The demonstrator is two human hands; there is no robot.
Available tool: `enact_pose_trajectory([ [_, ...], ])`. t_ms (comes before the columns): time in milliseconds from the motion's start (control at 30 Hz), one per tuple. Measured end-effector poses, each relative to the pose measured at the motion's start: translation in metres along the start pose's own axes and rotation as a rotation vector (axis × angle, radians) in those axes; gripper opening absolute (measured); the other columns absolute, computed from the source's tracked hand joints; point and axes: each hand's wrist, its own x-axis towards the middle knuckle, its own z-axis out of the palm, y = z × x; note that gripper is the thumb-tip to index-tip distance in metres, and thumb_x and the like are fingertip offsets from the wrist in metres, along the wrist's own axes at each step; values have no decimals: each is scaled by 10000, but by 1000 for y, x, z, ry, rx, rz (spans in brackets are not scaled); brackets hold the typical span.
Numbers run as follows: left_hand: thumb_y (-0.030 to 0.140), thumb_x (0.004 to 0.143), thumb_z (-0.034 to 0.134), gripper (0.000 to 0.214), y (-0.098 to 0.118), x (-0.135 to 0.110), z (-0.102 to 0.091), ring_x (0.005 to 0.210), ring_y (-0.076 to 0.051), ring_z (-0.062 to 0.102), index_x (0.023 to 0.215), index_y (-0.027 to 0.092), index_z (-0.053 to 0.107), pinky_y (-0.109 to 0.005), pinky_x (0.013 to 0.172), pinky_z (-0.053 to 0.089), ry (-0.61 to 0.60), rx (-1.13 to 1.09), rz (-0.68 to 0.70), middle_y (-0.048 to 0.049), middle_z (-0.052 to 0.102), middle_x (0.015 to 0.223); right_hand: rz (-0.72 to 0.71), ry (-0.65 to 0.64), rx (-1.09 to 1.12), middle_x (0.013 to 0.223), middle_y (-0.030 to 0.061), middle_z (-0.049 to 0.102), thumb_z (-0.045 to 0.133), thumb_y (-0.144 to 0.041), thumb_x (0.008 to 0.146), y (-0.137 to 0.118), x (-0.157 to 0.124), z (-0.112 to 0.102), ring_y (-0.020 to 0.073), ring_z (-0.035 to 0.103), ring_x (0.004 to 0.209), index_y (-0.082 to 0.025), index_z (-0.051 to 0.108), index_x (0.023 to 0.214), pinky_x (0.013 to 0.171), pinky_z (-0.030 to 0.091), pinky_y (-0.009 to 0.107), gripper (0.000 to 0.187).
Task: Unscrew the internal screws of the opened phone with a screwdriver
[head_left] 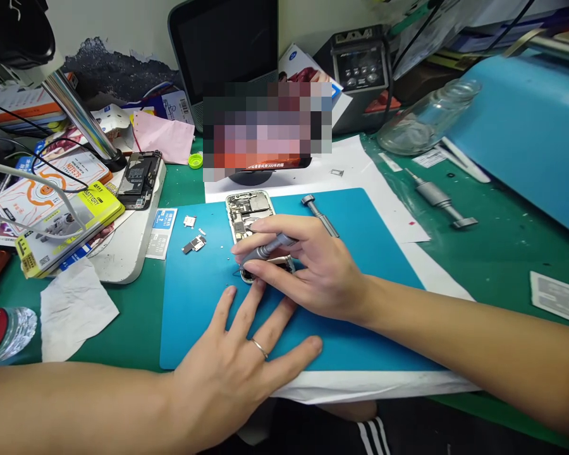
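Note:
An opened smartphone [249, 205] with its circuit boards bare lies on the blue mat [199, 328]. Over its lower end, my right hand [320, 268] grips a grey screwdriver [268, 248] between thumb and fingers, the tip slanting down to the phone's lower left edge. My left hand [246, 344] lies flat with fingers spread, its fingertips at or just below the phone's bottom edge. Left of the phone sit a small metal part [189, 221] and a dark flat component [194, 244], with tiny screws scattered nearby. A second screwdriver [320, 215] rests right of the phone.
Another screwdriver [440, 201] and a glass jar [429, 117] are at right. A second opened phone [140, 180] sits on a white stand at left, beside boxes [71, 227], a tissue [76, 309] and a water bottle [9, 335]. A propped phone with a blurred screen stands behind.

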Motion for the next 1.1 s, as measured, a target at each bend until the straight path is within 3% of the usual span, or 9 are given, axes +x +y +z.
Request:
enact_pose_trajectory([
  [200, 362, 954, 620, 660, 0, -2, 0, 1443, -499, 365, 1558, 296, 362, -666, 1075, 393, 7, 5, 12, -184, 367, 1602, -16, -17, -23, 1105, 45, 738, 615, -132, 954, 1, 0, 0, 145, 764, 990, -258, 435, 1356, 775, 678, 227, 458],
  [300, 366, 944, 631, 681, -1, -2, 1, 1450, -496, 356, 1561, 286, 352, -657, 1100, 373, 16, -13, 15, -191, 378, 1591, -29, -21, -41, 1133, 34, 744, 619, -141, 954, 1, -1, -1, 140, 761, 953, -311, 307, 1480, 805, 674, 270, 635],
  [400, 374, 934, 644, 706, -2, -2, 3, 1470, -484, 328, 1563, 279, 339, -612, 1136, 351, 20, -37, 12, -189, 382, 1587, -149, -22, -111, 1119, 30, 763, 644, -155, 941, -3, 2, -7, 161, 762, 949, -323, 230, 1532, 857, 661, 320, 740],
  [467, 371, 947, 625, 693, -2, -2, 4, 1487, -480, 295, 1566, 272, 331, -584, 1151, 340, 30, -43, 14, -186, 346, 1612, -212, -30, -257, 1035, 36, 786, 666, -188, 931, -8, 6, -16, 186, 768, 888, -292, 416, 1421, 795, 651, 326, 561],
  [567, 357, 957, 607, 679, -2, -3, 4, 1489, -506, 268, 1569, 256, 330, -581, 1147, 343, 28, -52, 25, -190, 297, 1639, -166, -50, -593, 939, 37, 797, 667, -269, 934, -13, 14, -40, 200, 761, 769, -256, 625, 1063, 677, 599, 322, 136],
  [733, 358, 945, 625, 706, -1, -4, 2, 1494, -537, 216, 1574, 250, 324, -606, 1136, 353, -7, -70, 45, -190, 270, 1652, -242, -31, -854, 932, 0, 785, 576, -246, 982, -3, 27, -79, 145, 723, 700, -249, 608, 1031, 624, 528, 265, 59],
  [900, 338, 950, 613, 718, -3, -4, 3, 1511, -529, 157, 1586, 251, 292, -617, 1151, 339, -17, -80, 45, -187, 233, 1666, -262, -407, -923, 879, 48, 742, 474, -165, 978, 11, 33, -90, 206, 693, 770, -213, 616, 946, 622, 479, 311, 153],
  [1000, 337, 962, 592, 694, -3, -4, 2, 1512, -525, 159, 1584, 257, 294, -622, 1149, 346, -21, -90, 43, -181, 236, 1666, -143, -606, -926, 852, 48, 687, 473, -60, 885, 13, 35, -91, 204, 631, 743, -202, 607, 892, 610, 436, 306, 195],
  [1100, 332, 961, 591, 692, -3, -3, 1, 1512, -525, 161, 1583, 257, 296, -626, 1143, 359, -32, -96, 37, -180, 235, 1668, -8, -695, -850, 911, 54, 662, 490, -38, 840, 17, 33, -92, 200, 607, 813, -199, 582, 898, 658, 428, 290, 193],
])
